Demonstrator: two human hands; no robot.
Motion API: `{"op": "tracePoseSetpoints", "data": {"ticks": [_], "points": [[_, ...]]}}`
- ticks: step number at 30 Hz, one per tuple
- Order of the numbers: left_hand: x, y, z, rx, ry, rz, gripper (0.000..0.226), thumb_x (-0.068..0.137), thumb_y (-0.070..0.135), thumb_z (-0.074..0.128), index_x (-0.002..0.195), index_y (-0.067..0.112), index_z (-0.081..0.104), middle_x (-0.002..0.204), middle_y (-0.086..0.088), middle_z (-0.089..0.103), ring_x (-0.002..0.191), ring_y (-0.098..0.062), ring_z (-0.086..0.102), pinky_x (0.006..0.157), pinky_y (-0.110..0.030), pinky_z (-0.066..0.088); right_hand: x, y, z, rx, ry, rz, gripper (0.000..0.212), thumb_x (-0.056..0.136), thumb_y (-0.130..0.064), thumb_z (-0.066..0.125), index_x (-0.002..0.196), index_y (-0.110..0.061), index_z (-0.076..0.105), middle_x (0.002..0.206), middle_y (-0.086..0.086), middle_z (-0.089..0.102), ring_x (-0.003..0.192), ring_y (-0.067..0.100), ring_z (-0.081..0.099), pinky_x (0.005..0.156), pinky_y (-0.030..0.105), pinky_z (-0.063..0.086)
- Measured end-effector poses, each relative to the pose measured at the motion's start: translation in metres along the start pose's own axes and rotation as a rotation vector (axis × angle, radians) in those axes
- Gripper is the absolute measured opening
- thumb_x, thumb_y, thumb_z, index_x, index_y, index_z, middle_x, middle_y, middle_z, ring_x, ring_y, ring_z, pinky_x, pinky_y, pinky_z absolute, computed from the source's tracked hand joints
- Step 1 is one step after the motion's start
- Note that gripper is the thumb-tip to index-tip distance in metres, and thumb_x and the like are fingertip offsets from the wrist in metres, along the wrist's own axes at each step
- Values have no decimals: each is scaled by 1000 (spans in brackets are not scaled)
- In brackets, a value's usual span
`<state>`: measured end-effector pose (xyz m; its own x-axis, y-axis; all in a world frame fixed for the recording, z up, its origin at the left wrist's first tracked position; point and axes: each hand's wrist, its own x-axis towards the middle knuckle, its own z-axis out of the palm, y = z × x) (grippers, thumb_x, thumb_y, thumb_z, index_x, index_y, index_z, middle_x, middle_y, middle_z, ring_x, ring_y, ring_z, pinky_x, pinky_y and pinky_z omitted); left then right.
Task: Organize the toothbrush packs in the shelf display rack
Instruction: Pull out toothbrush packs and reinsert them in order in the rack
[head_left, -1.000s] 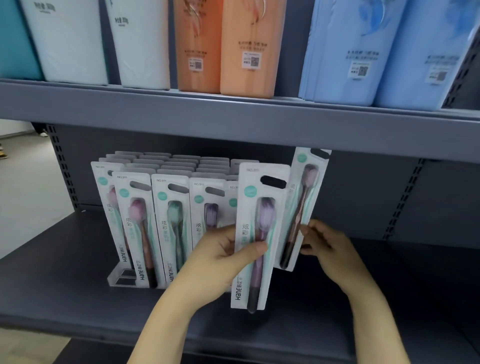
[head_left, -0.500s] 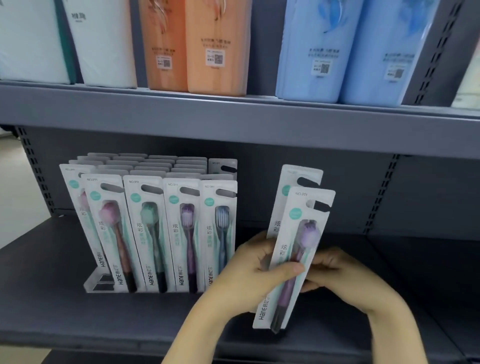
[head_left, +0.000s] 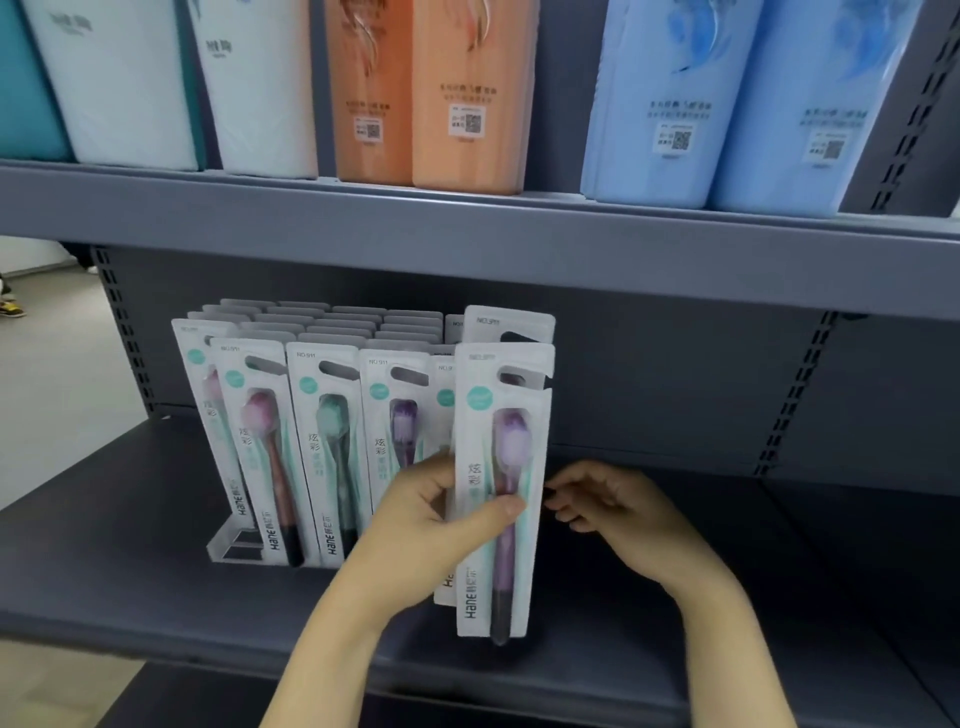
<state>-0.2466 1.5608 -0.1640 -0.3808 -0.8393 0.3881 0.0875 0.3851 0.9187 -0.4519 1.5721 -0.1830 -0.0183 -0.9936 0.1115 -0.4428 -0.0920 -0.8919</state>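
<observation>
Grasping a purple toothbrush pack (head_left: 501, 488) upright, the left hand (head_left: 426, 525) holds it thumb in front, with a second pack (head_left: 511, 325) behind, at the right end of the display rack (head_left: 234, 543) on the shelf (head_left: 130, 519). The right hand (head_left: 618, 512) hovers just beside it, fingers loosely curled, holding nothing.

Single head-worn wide-angle view, set close in front of a grey shelf unit and facing forward and slightly downward. The lower shelf (head_left: 130, 519) fills the centre, the upper shelf edge (head_left: 467, 228) crosses above, and both forearms enter from the bottom edge.
</observation>
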Motion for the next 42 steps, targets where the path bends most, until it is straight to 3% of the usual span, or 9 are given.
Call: {"op": "tracePoseSetpoints", "data": {"ticks": [6, 10, 15, 21, 24, 27, 31, 37, 42], "points": [[-13, 4, -28, 34, 189, 19, 33, 58, 40, 69, 80, 16, 72, 86, -17, 70, 73, -12, 65, 69, -21, 52, 28, -1, 29, -27, -9, -105, 25, 95, -14, 51, 105, -34, 62, 107, -15, 65, 100, -1, 61, 88, 16, 48], [-15, 7, -41, 10, 315, 4, 4, 74, 17, 74, 76, 19, 72, 75, 0, 73, 73, -7, 68, 68, -18, 53, 41, 11, 47, 57, -201, -78, 23, 91, -8, 58, 109, -20, 67, 107, -8, 70, 101, 0, 63, 88, 14, 46], [-11, 5, -46, 16, 348, 12, 6, 75, 13, 72, 74, 18, 72, 77, 4, 73, 77, -9, 69, 73, -23, 54, 43, 33, 60, 4, -283, -23, 21, 90, -12, 60, 107, -21, 69, 107, -8, 70, 103, 2, 64, 93, 20, 47], [-4, 2, -42, 11, 354, 35, 2, 73, 13, 71, 73, 14, 72, 78, 5, 74, 77, -5, 68, 73, -17, 53, 40, 41, 63, -18, -197, -64, 24, 96, -11, 50, 109, -20, 68, 108, -8, 70, 103, 1, 63, 92, 15, 46], [-2, 1, -40, 6, 349, 51, 3, 70, 15, 69, 72, 13, 71, 75, 6, 73, 73, -4, 68, 69, -16, 52, 38, 39, 66, 184, -117, -57, 27, 97, -10, 46, 103, -25, 68, 99, -10, 72, 98, 7, 66, 87, 19, 51], [-2, -1, -41, 1, 348, 44, 7, 68, 19, 67, 70, 15, 72, 79, -1, 74, 75, -8, 69, 72, -20, 53, 41, 34, 61, 264, 87, -87, 25, 96, -12, 47, 95, -27, 68, 95, -5, 72, 92, 12, 67, 82, 24, 54], [-5, -1, -46, 23, 350, 63, 21, 63, 34, 71, 76, 17, 71, 83, -6, 72, 74, -9, 68, 73, -23, 54, 46, 35, 49, 187, 369, -200, 22, 94, -11, 52, 90, -27, 66, 81, -8, 69, 76, 2, 65, 73, 19, 53], [-7, -1, -49, -5, 353, 77, 22, 59, 41, 67, 71, 24, 73, 75, 8, 73, 74, -3, 68, 70, -15, 51, 54, 39, 58, 25, 340, -233, 17, 94, -10, 53, 95, -23, 63, 86, -7, 70, 80, 7, 68, 79, 34, 57], [-9, -2, -53, 1, 342, 81, 21, 60, 41, 67, 73, 26, 74, 79, 6, 74, 78, -7, 69, 73, -18, 52, 58, 41, 74, -99, 305, -235, 25, 92, 1, 51, 101, -17, 66, 89, -10, 71, 79, -3, 66, 77, 18, 52]]}}
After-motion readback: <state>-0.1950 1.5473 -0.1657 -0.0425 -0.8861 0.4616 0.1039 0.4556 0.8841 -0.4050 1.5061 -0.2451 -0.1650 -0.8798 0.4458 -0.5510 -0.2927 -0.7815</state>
